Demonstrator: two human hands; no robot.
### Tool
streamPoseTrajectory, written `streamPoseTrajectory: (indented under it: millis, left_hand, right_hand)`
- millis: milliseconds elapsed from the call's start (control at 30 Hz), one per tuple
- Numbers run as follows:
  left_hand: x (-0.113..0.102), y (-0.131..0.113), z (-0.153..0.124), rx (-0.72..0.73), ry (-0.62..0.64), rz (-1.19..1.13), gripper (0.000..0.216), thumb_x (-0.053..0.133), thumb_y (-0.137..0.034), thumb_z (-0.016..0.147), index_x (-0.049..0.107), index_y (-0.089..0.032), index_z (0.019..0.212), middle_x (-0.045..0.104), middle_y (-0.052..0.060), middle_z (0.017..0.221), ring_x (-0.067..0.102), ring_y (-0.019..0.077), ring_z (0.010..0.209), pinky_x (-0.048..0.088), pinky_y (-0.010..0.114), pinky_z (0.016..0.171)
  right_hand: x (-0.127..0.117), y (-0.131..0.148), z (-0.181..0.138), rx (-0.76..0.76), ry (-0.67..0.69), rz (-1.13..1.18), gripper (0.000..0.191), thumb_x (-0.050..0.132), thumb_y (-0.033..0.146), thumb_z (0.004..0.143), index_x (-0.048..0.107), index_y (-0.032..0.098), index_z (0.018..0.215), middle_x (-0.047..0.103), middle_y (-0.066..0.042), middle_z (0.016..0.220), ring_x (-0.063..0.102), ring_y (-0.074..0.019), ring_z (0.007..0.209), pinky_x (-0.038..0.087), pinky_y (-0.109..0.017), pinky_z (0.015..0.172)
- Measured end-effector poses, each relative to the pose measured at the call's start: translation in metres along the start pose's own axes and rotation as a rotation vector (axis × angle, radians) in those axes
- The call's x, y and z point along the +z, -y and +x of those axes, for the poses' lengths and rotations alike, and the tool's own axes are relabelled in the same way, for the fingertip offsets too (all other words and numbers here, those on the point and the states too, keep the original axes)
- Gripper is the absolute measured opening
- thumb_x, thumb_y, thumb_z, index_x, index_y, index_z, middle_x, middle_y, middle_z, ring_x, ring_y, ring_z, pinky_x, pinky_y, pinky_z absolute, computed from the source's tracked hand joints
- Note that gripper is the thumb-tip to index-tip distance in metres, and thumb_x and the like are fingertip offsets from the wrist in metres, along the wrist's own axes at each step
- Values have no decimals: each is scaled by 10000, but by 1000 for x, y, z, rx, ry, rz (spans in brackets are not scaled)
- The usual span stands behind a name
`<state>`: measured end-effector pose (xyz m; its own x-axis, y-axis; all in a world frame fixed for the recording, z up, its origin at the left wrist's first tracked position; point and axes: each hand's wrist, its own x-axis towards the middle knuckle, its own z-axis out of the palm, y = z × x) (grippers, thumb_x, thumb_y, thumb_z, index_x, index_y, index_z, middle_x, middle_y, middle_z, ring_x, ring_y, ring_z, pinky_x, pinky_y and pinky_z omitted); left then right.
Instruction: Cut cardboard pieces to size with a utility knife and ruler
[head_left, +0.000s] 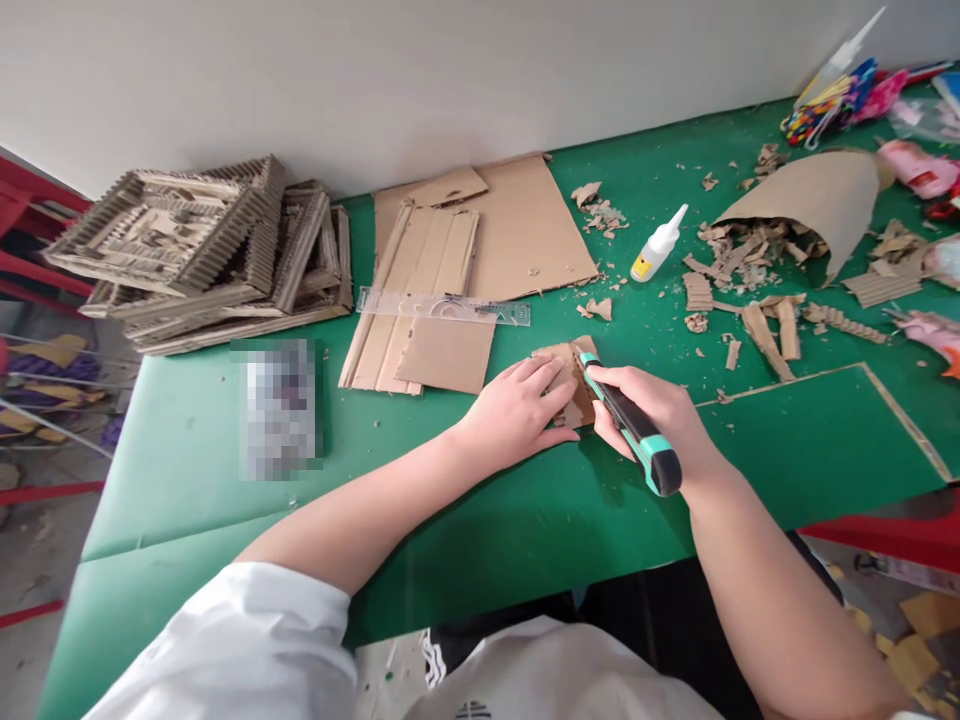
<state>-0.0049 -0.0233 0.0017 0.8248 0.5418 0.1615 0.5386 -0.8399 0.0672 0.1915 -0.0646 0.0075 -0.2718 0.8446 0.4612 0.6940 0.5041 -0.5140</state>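
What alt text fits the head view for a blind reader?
A person's left hand presses a small cardboard piece flat on a green table while the right hand holds a teal utility knife to it. Cardboard sheets, a clear ruler, a glue bottle and scraps lie behind.

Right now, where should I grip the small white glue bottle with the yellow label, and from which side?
Probably across its wide labelled body, from above: the small white glue bottle lies on its side on the green table, thin nozzle pointing toward the wall.
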Motion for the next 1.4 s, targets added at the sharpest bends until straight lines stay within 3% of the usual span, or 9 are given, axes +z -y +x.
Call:
streamPoseTrajectory:
  millis: [167, 433, 733, 900, 1400]
  left_hand:
    - [0, 1, 2, -16, -19, -7, 538, 481, -549, 866, 547, -125, 1190, 550, 173, 1236, 535, 286, 1141, 446, 418, 967]
    - [-1, 0, 3, -23, -24, -7, 482, 509, -510, 863, 556, -138, 1167, 559, 161, 1217, 548, 282, 1113, 467, 401, 916]
    - [0, 0, 3, -33, -25, -13, 495, 512, -514, 863, 551, -146, 1192, 556, 160, 1244, 529, 282, 1158, 465, 389, 896]
    - [-1, 1, 2, -36, -24, -6, 483, 528, -510, 855, 564, -149, 1173, 561, 156, 1240, 537, 282, 1147, 472, 386, 879]
    - [-2, 0, 3, -47, -50, 5, 445, 538, -506, 848, 593, -177, 1142, 579, 126, 1221, 554, 269, 1122, 479, 366, 838]
  right_hand:
    - [-4, 2, 1, -21, 4, -14, 326, 547, 146, 762, 568, 205, 1082, 689, -35, 822, 638, -154, 662, 526, -288, 622]
    - [-11, 4, 3, 11, 42, 33, 291, 542, 147, 757, 588, 186, 1041, 646, 5, 661, 559, -120, 531, 469, -264, 544]
    - [-14, 10, 1, -90, -3, -56, 306, 550, 116, 708, 570, 187, 1004, 633, 11, 655, 549, -115, 527, 469, -253, 521]
    - [-17, 13, 3, -103, 39, -67, 307, 525, 112, 699, 572, 181, 994, 673, -22, 718, 596, -129, 567, 487, -256, 541]
    - [-20, 20, 1, -211, 46, -128, 227, 503, 97, 662, 568, 158, 871, 569, 29, 562, 499, -96, 464, 417, -233, 472]
